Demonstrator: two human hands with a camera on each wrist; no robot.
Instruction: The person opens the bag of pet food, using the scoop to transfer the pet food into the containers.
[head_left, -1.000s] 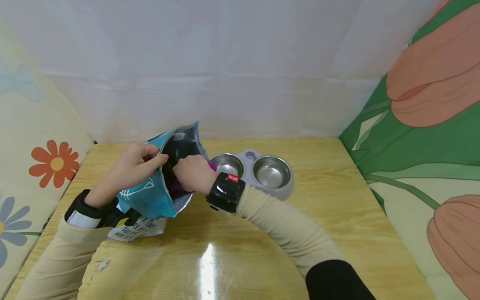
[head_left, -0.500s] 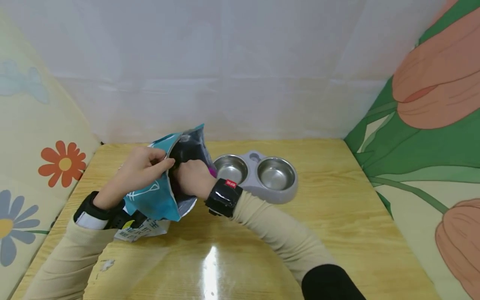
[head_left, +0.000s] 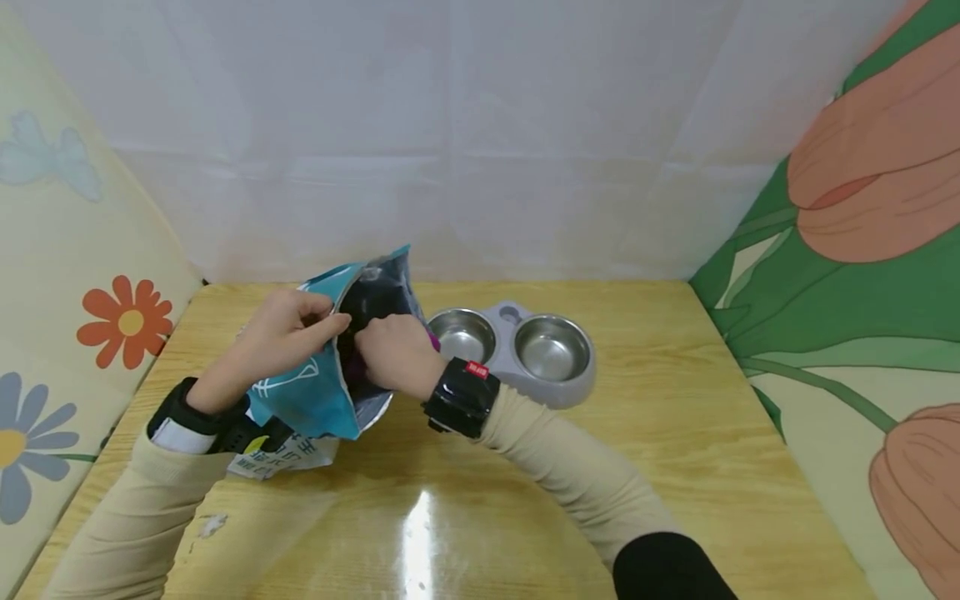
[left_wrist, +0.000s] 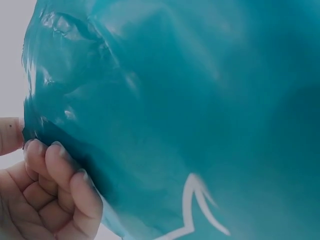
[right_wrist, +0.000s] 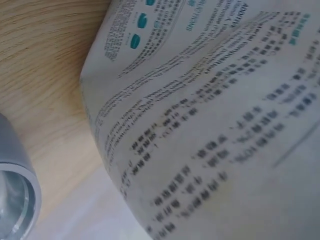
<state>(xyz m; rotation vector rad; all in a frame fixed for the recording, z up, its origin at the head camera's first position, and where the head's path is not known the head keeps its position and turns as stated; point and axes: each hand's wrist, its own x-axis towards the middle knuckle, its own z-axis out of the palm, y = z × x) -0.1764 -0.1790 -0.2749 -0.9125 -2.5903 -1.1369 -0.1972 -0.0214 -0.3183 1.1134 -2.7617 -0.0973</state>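
Note:
A teal pet food bag (head_left: 303, 396) with a white fish-bone drawing stands at the left, its silvery mouth open toward the right. My left hand (head_left: 292, 337) pinches the near rim of the mouth between thumb and fingers; in the left wrist view the fingers (left_wrist: 65, 170) curl against the film. My right hand (head_left: 397, 350) is curled in the bag's mouth, fingertips hidden inside. The magenta end of a purple scoop-like tool (head_left: 434, 339) pokes out beyond this hand, the rest hidden. In the right wrist view the bag's printed white side (right_wrist: 200, 130) fills most of the frame.
Just right of the bag stands a grey double pet bowl (head_left: 517, 385) with two steel dishes. The wooden table (head_left: 675, 467) meets a white backdrop (head_left: 540, 183) behind and floral panels at both sides. A pale scuff (head_left: 213, 525) marks the table's front left.
The purple part seen below my right hand inside the bag has gone out of sight. That hand shifted into the mouth, then slightly back right. The left hand keeps its pinch on the rim.

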